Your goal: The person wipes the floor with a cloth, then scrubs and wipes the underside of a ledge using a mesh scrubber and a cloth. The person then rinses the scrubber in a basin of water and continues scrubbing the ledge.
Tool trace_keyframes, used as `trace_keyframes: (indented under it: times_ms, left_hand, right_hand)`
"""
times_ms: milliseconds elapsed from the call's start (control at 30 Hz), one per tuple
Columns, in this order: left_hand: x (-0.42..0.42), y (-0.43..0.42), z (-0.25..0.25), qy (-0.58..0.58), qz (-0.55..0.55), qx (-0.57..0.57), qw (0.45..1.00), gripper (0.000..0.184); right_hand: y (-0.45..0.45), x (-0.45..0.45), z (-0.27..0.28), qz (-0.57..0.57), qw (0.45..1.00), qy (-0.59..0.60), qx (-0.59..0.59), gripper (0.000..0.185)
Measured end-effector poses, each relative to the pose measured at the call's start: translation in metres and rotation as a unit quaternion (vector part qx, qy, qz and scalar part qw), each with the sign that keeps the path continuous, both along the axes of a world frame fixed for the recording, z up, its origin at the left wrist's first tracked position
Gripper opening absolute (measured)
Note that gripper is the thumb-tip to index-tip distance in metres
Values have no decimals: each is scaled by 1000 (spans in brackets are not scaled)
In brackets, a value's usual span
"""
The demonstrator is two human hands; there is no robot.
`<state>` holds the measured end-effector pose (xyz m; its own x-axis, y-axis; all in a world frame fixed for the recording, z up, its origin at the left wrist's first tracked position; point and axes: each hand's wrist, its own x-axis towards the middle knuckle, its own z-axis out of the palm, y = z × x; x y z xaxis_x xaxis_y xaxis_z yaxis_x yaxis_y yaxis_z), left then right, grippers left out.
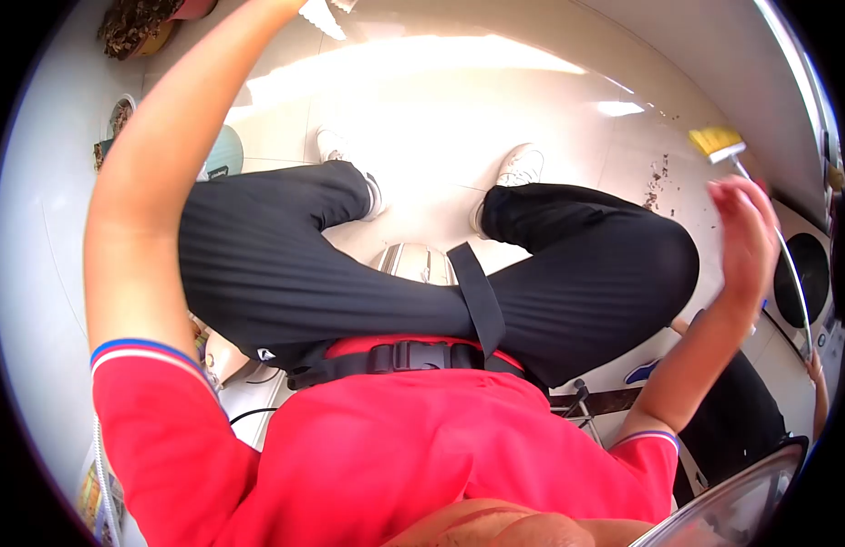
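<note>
My left arm [144, 196] reaches up to the top edge, and the hand itself lies beyond the frame. Just beside the wrist shows a white, ridged piece [323, 18] of something I cannot identify. On the other side, my right hand [744, 223] is raised past my knee, its fingers loosely bent and slightly blurred, with nothing visible in them. Close to it is a broom with yellow bristles [714, 142]. Its thin pale handle [794, 269] passes behind my right hand and runs down to another person's hand [814, 367].
Dark debris [657, 185] lies scattered on the tiled floor [422, 118] near the broom. Plant pots [153, 41] stand at the upper left, a green container [226, 150] below them. A striped rounded object [415, 263] sits between my legs. Another person's dark-clothed leg [728, 410] is at the right.
</note>
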<state>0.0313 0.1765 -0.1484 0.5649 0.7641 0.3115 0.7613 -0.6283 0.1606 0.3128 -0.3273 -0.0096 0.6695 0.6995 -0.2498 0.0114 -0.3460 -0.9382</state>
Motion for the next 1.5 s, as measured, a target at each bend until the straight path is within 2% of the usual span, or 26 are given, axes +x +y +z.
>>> trace_keyframes:
  times_ms: [33,67,100,167,267,300,467,500,667,767,800,867,900,933,1000,1067,1167,1233,1267,1300,1333,1367,1400,1433,1467,1500]
  left_hand:
    - [-13,21,-42,9,19,28,999,12]
    - [-35,57,-95,28,41,35,998,17]
    - [-52,79,-121,89,93,-78,989,40]
    - [-81,78,-155,113,176,-128,969,39]
    - [-127,76,-196,145,268,-210,929,41]
    - [-142,72,-212,154,289,-237,915,40]
    - [-181,58,-307,188,331,-308,872,69]
    - [-169,51,-314,203,356,-317,856,83]
    - [-99,-11,-357,217,359,-155,894,57]
    - [-22,-98,-364,77,238,-112,962,40]
    - [5,-130,-364,41,183,-138,972,40]
    - [59,-203,-358,-14,54,-188,981,40]
    - [86,-239,-363,-28,32,-320,946,40]
    - [108,-271,-369,-58,-61,-277,957,47]
    - [156,-310,-348,-121,-62,-449,883,40]
    - [190,-325,-313,-165,3,-486,858,39]
    - [183,-268,-250,-218,-136,-458,851,42]
    - [150,-194,-243,-236,-254,-287,893,44]
    - [129,-150,-252,-219,-252,-239,912,39]
    - [99,-106,-249,-68,-162,-251,952,35]
    - [70,-50,-274,-121,-174,-133,968,33]
    - [38,-8,-270,-61,-68,-136,987,34]
    - [-7,42,-284,-14,-57,-55,997,38]
    - [-52,79,-288,34,-17,-38,999,43]
    - [-100,114,-299,106,69,-12,992,44]
    - [-139,131,-292,153,160,-110,969,48]
  right_hand:
    - [-2,-7,26,33,996,-65,43,26]
    - [-4,-8,51,139,971,-191,37,30]
    - [2,-16,68,173,967,-159,95,30]
    - [35,-36,71,260,943,-200,52,25]
    - [78,-47,33,290,927,-233,-42,22]
    - [93,-57,12,209,944,-248,-61,22]
    - [113,-29,-31,237,958,-80,-142,31]
    - [116,-25,-38,231,957,-66,-161,32]
    - [110,-6,-55,191,966,-27,-173,41]
    - [115,-11,-53,102,972,-34,-210,49]
    - [116,-13,-51,60,972,-31,-225,51]
    - [113,-10,-50,63,974,-20,-218,53]
    - [112,-8,-48,66,975,-17,-212,54]
    - [110,-6,-48,87,974,-11,-208,55]
    - [106,1,-47,134,971,8,-197,56]
    - [104,10,-44,184,966,32,-180,56]
    - [86,16,-45,187,972,26,-142,55]
    - [80,16,-45,172,977,16,-126,55]
    - [80,14,-44,165,978,15,-127,55]
    - [79,14,-42,158,979,13,-130,55]
    - [76,15,-41,163,977,9,-136,55]
    - [74,16,-43,170,975,8,-141,55]
    - [73,14,-45,165,975,9,-147,55]
    - [74,10,-47,157,976,10,-154,55]
    - [76,6,-49,147,976,10,-161,55]
    - [77,3,-50,137,976,13,-167,56]
